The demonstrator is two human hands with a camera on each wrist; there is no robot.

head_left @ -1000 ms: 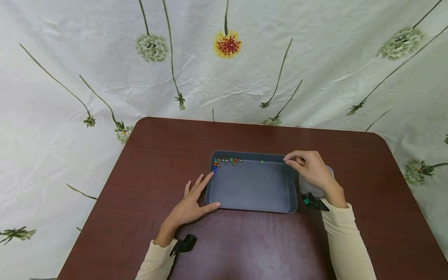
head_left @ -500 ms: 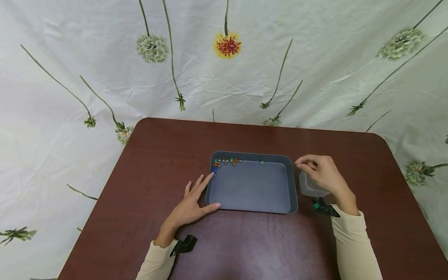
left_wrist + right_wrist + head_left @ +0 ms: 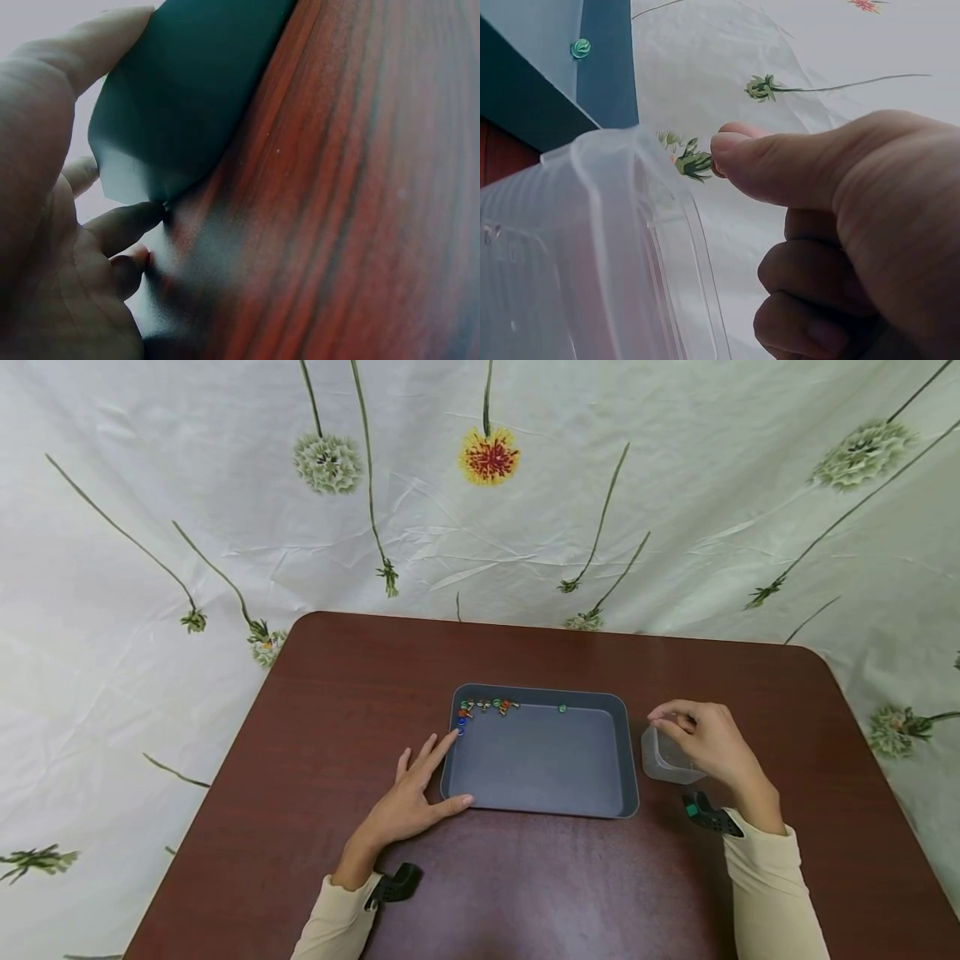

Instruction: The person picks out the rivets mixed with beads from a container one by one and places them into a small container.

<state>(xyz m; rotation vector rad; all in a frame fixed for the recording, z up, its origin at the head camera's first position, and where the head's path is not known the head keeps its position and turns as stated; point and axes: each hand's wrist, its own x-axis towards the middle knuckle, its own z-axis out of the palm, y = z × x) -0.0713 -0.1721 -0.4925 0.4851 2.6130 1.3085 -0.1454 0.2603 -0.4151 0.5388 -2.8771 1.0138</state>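
The right hand (image 3: 708, 739) hangs over the clear plastic tub (image 3: 662, 768), its grip pinched closed, thumb to forefinger and other fingers folded under. Nothing shows between the tips, though something tiny could be hidden there. The tub stands just beside the baking tray (image 3: 540, 760), probably to keep it within that hand's reach. A swirled green marble (image 3: 580, 49) lies alone by the tray's far wall; small gold-coloured pieces (image 3: 502, 707) and other marbles (image 3: 461, 722) cluster at the far left corner, where the walls likely stop them rolling. The left hand (image 3: 408, 806) spreads loosely against the tray's left side, grasping nothing, presumably steadying it on the desk (image 3: 525, 877).
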